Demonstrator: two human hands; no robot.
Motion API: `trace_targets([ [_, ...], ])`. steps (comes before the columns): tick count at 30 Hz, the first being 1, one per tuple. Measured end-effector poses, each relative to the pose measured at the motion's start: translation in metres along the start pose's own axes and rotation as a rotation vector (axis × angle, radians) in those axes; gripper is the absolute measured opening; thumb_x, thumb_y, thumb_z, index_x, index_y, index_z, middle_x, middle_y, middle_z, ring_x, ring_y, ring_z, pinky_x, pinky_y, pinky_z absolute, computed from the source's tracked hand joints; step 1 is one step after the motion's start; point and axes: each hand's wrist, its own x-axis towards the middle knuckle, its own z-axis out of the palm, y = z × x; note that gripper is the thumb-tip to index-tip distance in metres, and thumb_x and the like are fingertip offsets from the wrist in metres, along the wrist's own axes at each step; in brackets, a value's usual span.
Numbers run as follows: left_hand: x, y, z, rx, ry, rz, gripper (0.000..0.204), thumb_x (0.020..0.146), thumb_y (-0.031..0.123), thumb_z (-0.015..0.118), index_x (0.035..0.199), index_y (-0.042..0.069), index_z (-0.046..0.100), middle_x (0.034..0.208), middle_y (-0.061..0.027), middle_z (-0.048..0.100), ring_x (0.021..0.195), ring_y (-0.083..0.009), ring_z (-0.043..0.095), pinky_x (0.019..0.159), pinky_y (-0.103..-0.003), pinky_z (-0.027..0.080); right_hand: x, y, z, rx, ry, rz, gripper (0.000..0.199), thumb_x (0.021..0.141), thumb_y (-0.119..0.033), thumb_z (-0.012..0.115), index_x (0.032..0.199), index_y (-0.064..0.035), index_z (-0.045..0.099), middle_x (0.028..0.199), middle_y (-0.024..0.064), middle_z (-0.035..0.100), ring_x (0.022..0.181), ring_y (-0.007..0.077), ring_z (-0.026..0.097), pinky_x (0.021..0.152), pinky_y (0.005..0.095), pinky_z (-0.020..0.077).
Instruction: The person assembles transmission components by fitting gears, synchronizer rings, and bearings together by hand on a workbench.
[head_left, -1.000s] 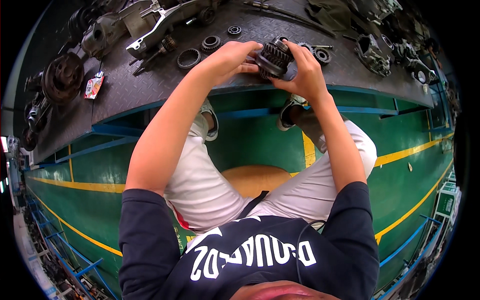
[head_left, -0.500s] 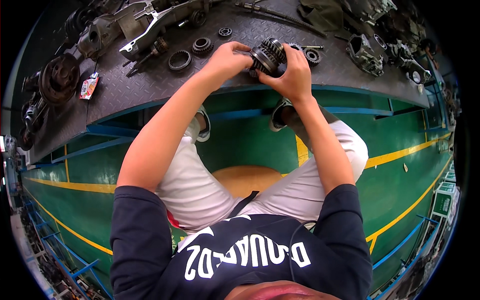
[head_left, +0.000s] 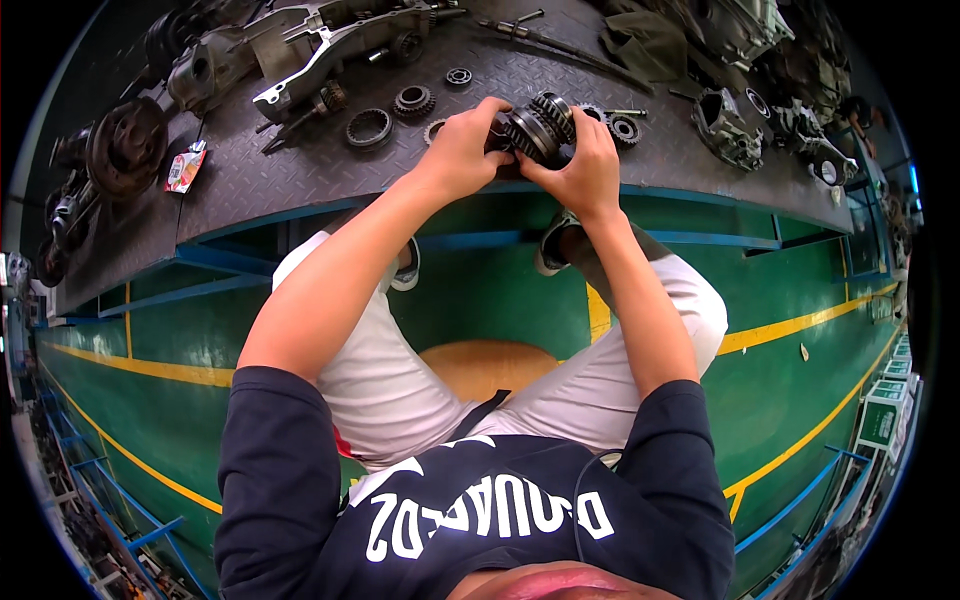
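A dark metal gear assembly [head_left: 532, 136], made of several toothed rings on one shaft, is held between my two hands at the bench's front edge. My left hand [head_left: 468, 143] grips its left end, fingers curled round the far side and thumb on the near side. From the right, my right hand [head_left: 588, 172] clasps it with the thumb low in front and the fingers over the top. Just left of my left hand lies a small ring [head_left: 433, 131], partly covered by that hand. Behind my right hand are a small gear [head_left: 624, 130] and a short bolt [head_left: 627, 112].
The dark tread-plate bench [head_left: 330, 190] carries a toothed ring [head_left: 369, 128], a gear [head_left: 413, 101], a bearing [head_left: 458, 77], a long shaft [head_left: 560, 50] and an open gearbox housing [head_left: 330, 45]. More metal housings [head_left: 728, 125] stand at right. A red-white packet [head_left: 185, 168] lies left.
My left hand has shifted right and closed further round the gear assembly's left end, its thumb now showing in front. The whole view has tilted slightly; the small parts stay on the bench.
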Motion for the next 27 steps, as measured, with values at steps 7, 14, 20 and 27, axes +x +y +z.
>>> trace_targets([
  [7, 0.001, 0.010, -0.010, 0.008, 0.038, -0.063, 0.067, 0.076, 0.010, 0.088, 0.133, -0.002, 0.055, 0.112, -0.0195, 0.074, 0.100, -0.0280, 0.077, 0.088, -0.037, 0.063, 0.001, -0.003, -0.001, -0.007, 0.012, -0.011, 0.079, 0.065, -0.038, 0.093, 0.125, 0.0052, 0.063, 0.109, 0.0225, 0.070, 0.103, 0.0405, 0.068, 0.093, 0.0464, 0.0558],
  [14, 0.001, 0.002, -0.008, -0.101, -0.033, -0.041, 0.065, 0.074, 0.009, 0.089, 0.130, -0.002, 0.057, 0.110, -0.0185, 0.075, 0.097, -0.0269, 0.077, 0.088, -0.036, 0.063, 0.005, -0.003, -0.005, -0.035, -0.040, -0.062, 0.082, 0.065, -0.038, 0.095, 0.128, 0.0043, 0.062, 0.111, 0.0220, 0.071, 0.106, 0.0407, 0.068, 0.094, 0.0463, 0.0565],
  [20, -0.005, -0.004, 0.002, 0.046, 0.103, -0.004, 0.057, 0.072, 0.003, 0.087, 0.122, -0.002, 0.059, 0.102, -0.0203, 0.076, 0.094, -0.0315, 0.077, 0.084, -0.039, 0.060, 0.005, -0.014, -0.002, -0.011, -0.053, -0.121, 0.090, 0.063, -0.035, 0.098, 0.134, 0.0043, 0.059, 0.126, 0.0231, 0.067, 0.114, 0.0414, 0.063, 0.099, 0.0469, 0.0543],
  [27, -0.008, -0.004, -0.010, 0.291, 0.043, 0.177, 0.057, 0.074, 0.012, 0.089, 0.117, 0.001, 0.054, 0.106, -0.0244, 0.067, 0.109, -0.0471, 0.067, 0.089, -0.053, 0.057, 0.007, -0.021, 0.001, 0.051, -0.065, -0.165, 0.091, 0.067, -0.031, 0.098, 0.138, 0.0062, 0.056, 0.136, 0.0248, 0.063, 0.122, 0.0438, 0.059, 0.105, 0.0489, 0.0511],
])
